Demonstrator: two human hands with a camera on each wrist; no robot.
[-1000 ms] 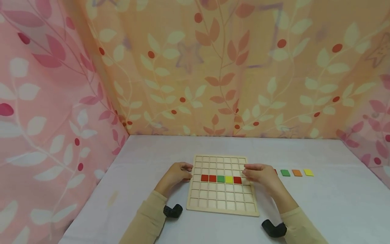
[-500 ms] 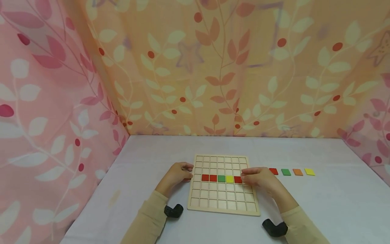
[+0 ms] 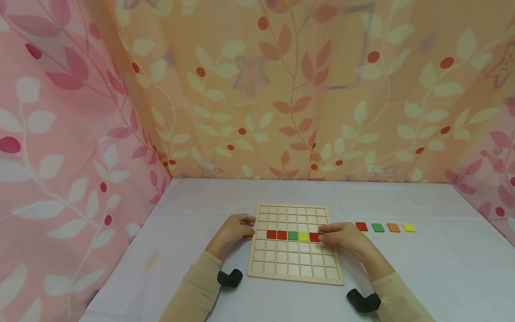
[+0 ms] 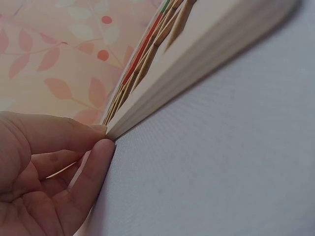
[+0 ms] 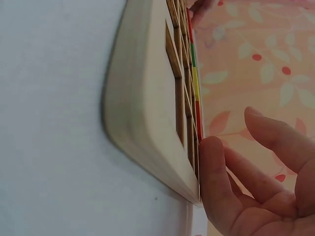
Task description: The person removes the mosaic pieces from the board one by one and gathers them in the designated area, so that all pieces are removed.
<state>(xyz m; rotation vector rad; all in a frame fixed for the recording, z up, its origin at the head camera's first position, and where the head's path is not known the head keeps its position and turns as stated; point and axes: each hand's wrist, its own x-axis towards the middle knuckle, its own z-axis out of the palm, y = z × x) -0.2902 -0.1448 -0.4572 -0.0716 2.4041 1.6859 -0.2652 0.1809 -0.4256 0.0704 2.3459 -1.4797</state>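
On the white cloth-covered table (image 3: 225, 192) lay a square, pale wooden grid board (image 3: 299, 257), set between the two bare hands and flat on the cloth. The likeliest trouble sat at its right side: the thumb of the right hand (image 3: 345, 236) rested right at the flat red square tile at the right end of the row (image 3: 314, 237), and a small sideways drag could have tipped that tile or pushed it askew. That hand looked released, its forefinger raised apart from the board, clasping nothing that showed. The left hand (image 3: 233, 230) seemed to pinch the board's left edge lightly between finger and thumb; pulling or lifting there could have skewed the board and jarred every tile. A careless sweep of the right hand might also have scattered the loose red tile (image 3: 361, 226), flat green tile (image 3: 378, 227), orange tile (image 3: 393, 228) and yellow tile (image 3: 409, 227), lined up on the cloth just beyond it.

The board itself was plain and light, with rounded corners, a smooth border and shallow square cells edged in darker brown. Across its middle row ran red, red, green, yellow and red, side by side.
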